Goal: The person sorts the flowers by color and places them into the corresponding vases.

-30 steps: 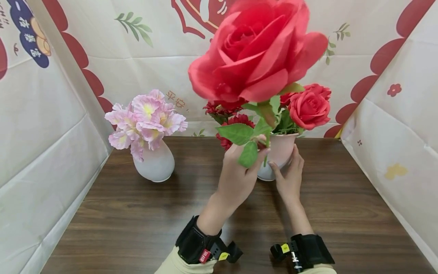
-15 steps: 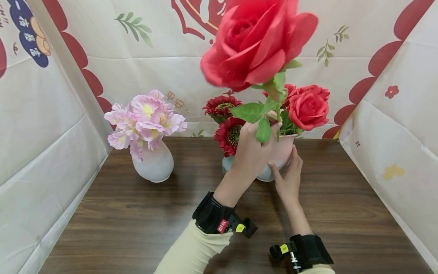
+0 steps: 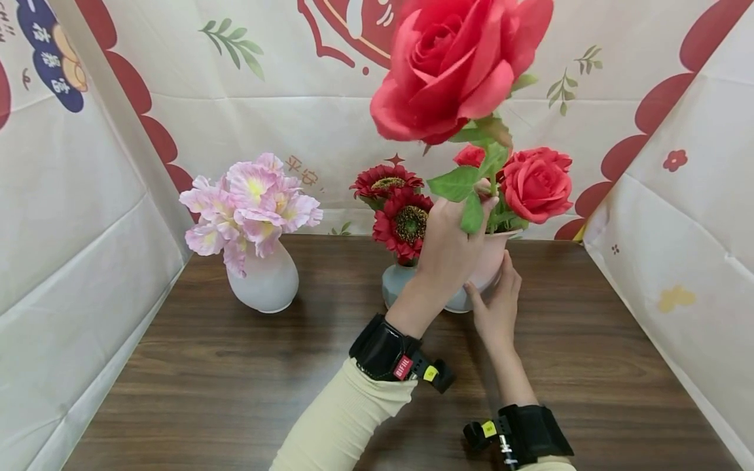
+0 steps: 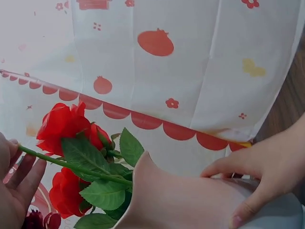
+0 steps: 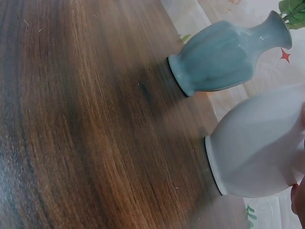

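My left hand [image 3: 450, 245] pinches the green stem [image 4: 71, 166] of a large red rose [image 3: 448, 72], whose bloom stands high above the hand. In the left wrist view the stem runs down into the mouth of a pale pink-and-white vase [image 4: 171, 195]. Other red roses [image 3: 536, 186] stand in this vase. My right hand [image 3: 499, 314] holds the vase's lower right side, thumb in front and fingers round the side. In the right wrist view the vase's base [image 5: 217, 167] sits on the table, with only fingertips showing at the edge.
Just left of the held vase is a blue-green vase [image 5: 214, 57] with dark red gerbera-like flowers [image 3: 406, 222]. Farther left, a white vase [image 3: 265, 281] holds pink flowers [image 3: 253, 196]. Printed cloth [image 3: 283, 124] walls the wooden table [image 3: 235, 392] at back and sides.
My left hand has moved right and forward with the rose, over the vase mouth. The dark red flowers and blue-green vase have come into view. My right hand stays on the vase.
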Demonstrator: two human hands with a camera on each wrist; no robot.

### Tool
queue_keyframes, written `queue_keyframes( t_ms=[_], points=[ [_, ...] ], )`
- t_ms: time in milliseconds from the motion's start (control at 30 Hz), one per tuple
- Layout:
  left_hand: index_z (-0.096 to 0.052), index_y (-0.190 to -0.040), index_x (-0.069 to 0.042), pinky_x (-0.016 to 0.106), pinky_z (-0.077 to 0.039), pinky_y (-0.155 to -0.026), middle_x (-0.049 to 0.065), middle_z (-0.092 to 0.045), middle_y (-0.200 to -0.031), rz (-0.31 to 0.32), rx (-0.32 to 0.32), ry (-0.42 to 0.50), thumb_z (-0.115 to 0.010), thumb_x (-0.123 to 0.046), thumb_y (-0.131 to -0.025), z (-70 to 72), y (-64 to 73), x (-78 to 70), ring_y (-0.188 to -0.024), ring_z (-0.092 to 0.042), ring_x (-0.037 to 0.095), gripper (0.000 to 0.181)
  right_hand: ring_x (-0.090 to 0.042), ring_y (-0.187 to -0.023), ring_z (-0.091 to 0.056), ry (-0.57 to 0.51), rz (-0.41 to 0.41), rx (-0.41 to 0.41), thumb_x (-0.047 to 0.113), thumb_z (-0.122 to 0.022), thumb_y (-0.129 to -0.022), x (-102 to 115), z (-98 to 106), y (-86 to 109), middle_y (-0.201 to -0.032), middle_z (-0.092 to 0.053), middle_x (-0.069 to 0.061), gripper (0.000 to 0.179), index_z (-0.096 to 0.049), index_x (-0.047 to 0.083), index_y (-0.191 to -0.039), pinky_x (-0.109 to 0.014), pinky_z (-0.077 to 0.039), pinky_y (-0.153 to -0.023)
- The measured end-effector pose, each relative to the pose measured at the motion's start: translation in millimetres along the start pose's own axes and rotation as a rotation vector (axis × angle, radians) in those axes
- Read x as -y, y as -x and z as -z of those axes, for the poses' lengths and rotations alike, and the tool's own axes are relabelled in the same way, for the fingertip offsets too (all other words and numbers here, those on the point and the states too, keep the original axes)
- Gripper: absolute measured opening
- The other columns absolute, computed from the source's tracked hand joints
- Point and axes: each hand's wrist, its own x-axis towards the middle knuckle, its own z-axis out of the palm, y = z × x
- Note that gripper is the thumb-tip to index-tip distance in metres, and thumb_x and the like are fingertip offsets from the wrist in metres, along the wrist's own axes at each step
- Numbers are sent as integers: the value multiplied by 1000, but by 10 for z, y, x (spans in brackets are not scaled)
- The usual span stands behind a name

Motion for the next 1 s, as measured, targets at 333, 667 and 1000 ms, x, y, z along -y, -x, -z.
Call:
queue_keyframes(
  t_ms=[333, 667, 1000],
  points=[
    [-60, -123, 0, 16, -49, -99, 13, -64, -121, 36, 37, -16, -57, -15, -101, -60, -26, 96, -117, -62, 22, 27, -41, -141, -32, 9, 15, -9, 14, -76, -88, -6, -8, -5, -151, -30, -28, 92, -18, 12, -159, -61, -28, -115],
    [-49, -138, -12, 18, -53, -95, 5, -58, -130, 179, 165, -146, -57, -18, -101, -209, -99, 142, -118, -64, 17, 38, -41, -142, -32, 20, -3, 20, 13, -72, -91, 23, -4, 16, -152, -29, -26, 88, -16, 13, -160, -62, -28, -115],
    [-8, -158, -8, 26, -56, -90, 10, -25, -156, 512, 416, -229, -71, -37, -91, -301, -188, 75, -132, -45, 20, 96, -41, -141, -34, 26, -8, 15, 12, -73, -90, 36, 14, 10, -151, -29, -27, 90, -17, 14, -160, -62, -30, -114]
  ],
)
